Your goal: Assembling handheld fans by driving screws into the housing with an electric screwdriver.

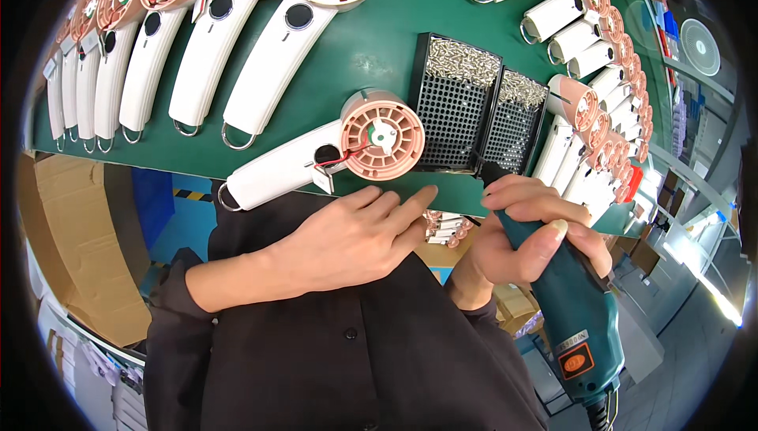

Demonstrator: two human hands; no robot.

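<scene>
The person's right hand (517, 234) is wrapped around the body of a teal electric screwdriver (572, 312), fingers curled tight over its upper grip and thumb pressed along its side, with the tool's black tip rising toward the near edge of the green work mat (379, 44). The left hand (359, 234) holds nothing: its fingers lie flat and close together, pointing toward the screwdriver, with the fingertips resting at the mat's near edge just below a half-assembled handheld fan (332, 155). That fan lies on the mat directly beyond the left hand, its white handle slanting away to the left and ending in a metal ring, its round pinkish head open so that the ribs, a small motor board and red and black wires show. Just to the right of the fan's head, and beyond the screwdriver, stand two black perforated screw trays (482, 111) side by side, each with a heap of small silver screws along its far end. Farther across the mat from the fan, a row of like fans (197, 44) lies in a fan-shaped line, and another crowded row of fans (600, 60) curves down the mat's right side. To the left of the left forearm, below the mat, sits a brown cardboard box (71, 234).
</scene>
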